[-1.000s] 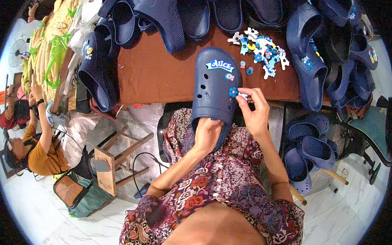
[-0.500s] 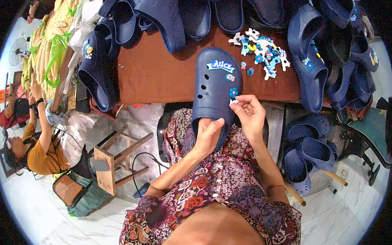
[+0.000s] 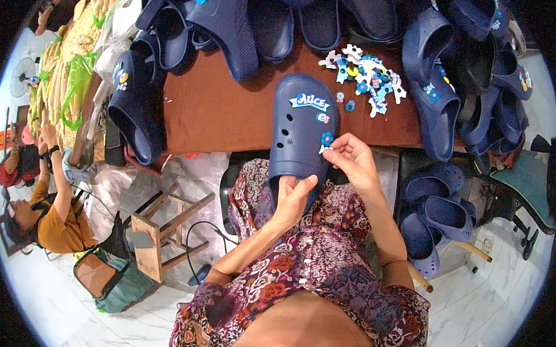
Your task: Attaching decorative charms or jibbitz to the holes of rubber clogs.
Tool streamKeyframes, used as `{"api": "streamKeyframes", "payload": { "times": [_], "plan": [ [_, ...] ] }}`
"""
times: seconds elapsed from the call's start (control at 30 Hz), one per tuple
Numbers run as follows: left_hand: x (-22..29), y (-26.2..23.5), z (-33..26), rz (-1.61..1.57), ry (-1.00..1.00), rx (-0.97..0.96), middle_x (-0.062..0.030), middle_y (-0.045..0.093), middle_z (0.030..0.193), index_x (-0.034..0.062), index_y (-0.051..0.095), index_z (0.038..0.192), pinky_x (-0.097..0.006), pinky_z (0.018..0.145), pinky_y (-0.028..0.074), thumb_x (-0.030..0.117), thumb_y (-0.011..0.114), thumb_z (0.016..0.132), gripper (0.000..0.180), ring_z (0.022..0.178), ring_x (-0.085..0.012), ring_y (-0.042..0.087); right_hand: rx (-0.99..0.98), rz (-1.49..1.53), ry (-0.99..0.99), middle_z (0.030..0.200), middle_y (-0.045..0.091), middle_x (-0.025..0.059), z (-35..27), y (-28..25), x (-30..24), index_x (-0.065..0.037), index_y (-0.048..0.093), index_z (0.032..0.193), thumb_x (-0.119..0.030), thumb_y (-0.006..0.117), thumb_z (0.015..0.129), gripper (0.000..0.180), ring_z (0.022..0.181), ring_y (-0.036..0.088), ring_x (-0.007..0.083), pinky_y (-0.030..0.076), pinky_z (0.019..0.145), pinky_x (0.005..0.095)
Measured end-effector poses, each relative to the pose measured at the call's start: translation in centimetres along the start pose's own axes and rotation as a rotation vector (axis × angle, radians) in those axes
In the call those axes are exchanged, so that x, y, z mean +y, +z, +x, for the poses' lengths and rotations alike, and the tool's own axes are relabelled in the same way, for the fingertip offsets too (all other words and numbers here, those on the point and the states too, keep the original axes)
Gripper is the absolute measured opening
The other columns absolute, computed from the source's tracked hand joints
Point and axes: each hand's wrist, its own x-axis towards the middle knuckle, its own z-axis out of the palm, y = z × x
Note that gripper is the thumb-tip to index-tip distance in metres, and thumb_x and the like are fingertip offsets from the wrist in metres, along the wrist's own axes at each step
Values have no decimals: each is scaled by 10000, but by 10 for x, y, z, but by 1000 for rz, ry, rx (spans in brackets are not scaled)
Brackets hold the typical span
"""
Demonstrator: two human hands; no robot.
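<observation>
A navy blue clog point(image 3: 294, 146) lies toe-away at the table's near edge, its heel end over my lap. My left hand point(image 3: 294, 201) grips it at the opening, with fingers inside and the thumb over the rim. On its upper sit a blue banner charm with white lettering point(image 3: 309, 101), a white and pink swirl candy charm point(image 3: 323, 118) and a blue flower charm point(image 3: 326, 138). With thumb and fingertips, my right hand point(image 3: 355, 159) pinches a small white charm point(image 3: 325, 149) against the clog's right side, just below the flower. The charm's far side is hidden by the fingers.
Loose charms point(image 3: 370, 79) lie heaped on the brown tabletop point(image 3: 219, 110). More navy clogs point(image 3: 437, 87) ring the table. Several clogs point(image 3: 436, 209) rest on a stool at right. A wooden stool point(image 3: 156, 242) stands at left, near another person point(image 3: 65, 221).
The white charm has gone from just off the clog to against its side, below the flower. The clog's toe appears slightly lower. My left hand keeps its grip.
</observation>
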Motion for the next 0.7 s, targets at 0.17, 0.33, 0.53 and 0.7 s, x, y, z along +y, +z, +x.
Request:
{"api": "streamKeyframes", "payload": {
  "times": [0.17,0.33,0.53,0.7],
  "plan": [
    [1,-3,0,-11,21,-7,-109,502,1381,-34,374,1428,-350,1124,324,16,617,889,593,1293,-193,471,-128,10,99,898,668,-27,10,-6,-2,-100,583,924,-88,765,862,193,771,593,32,443,656,183],
    [-1,1,1,29,18,54,-130,516,1379,-18,343,1445,-395,1126,346,78,644,850,674,1286,-235,498,-144,-46,122,837,627,-40,15,-7,-6,-116,545,866,-110,800,838,256,710,554,25,428,610,180],
    [1,5,1,35,20,55,-115,520,1373,-3,352,1442,-382,1117,354,67,637,859,653,1271,-219,507,-116,-90,160,734,580,-46,17,-11,0,-101,524,841,-148,831,817,312,662,539,29,410,555,194],
    [0,5,2,-7,1,73,-108,531,1353,6,374,1426,-376,1111,359,59,626,867,616,1263,-209,510,-94,-38,145,851,620,-29,9,-2,4,-101,520,908,-117,766,879,248,729,560,39,451,632,203]
  ]
}}
